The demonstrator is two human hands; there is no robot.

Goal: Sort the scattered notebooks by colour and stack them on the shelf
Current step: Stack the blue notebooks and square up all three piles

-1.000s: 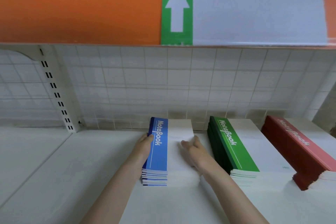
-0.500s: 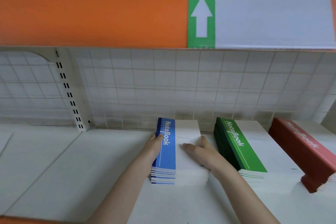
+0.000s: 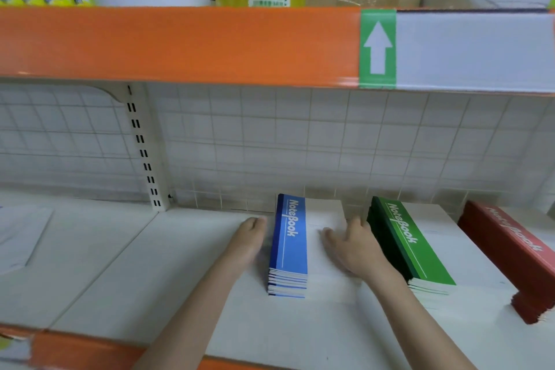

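Three stacks of notebooks lie side by side on the white shelf [image 3: 120, 264]: a blue stack [image 3: 289, 246] in the middle, a green stack [image 3: 411, 243] to its right, and a red stack [image 3: 510, 252] at the far right. My left hand [image 3: 247, 239] lies flat on the shelf just left of the blue stack, a small gap from its spine, fingers pointing to the back. On the white part of the blue stack's top cover my right hand [image 3: 351, 245] rests, fingers spread, beside the green stack. Neither hand grips anything.
A white wire-grid back wall [image 3: 300, 144] and a slotted upright [image 3: 142, 147] close off the rear. The upper shelf's orange front strip [image 3: 180, 45] with a green arrow label [image 3: 377, 48] hangs overhead, carrying tape rolls and bottles. The lower shelf's orange edge [image 3: 75, 348] runs along the bottom.
The camera has tilted up, showing goods on the upper shelf. My left hand has come off the blue stack's spine and sits slightly left of it. My right hand stays on the cover.
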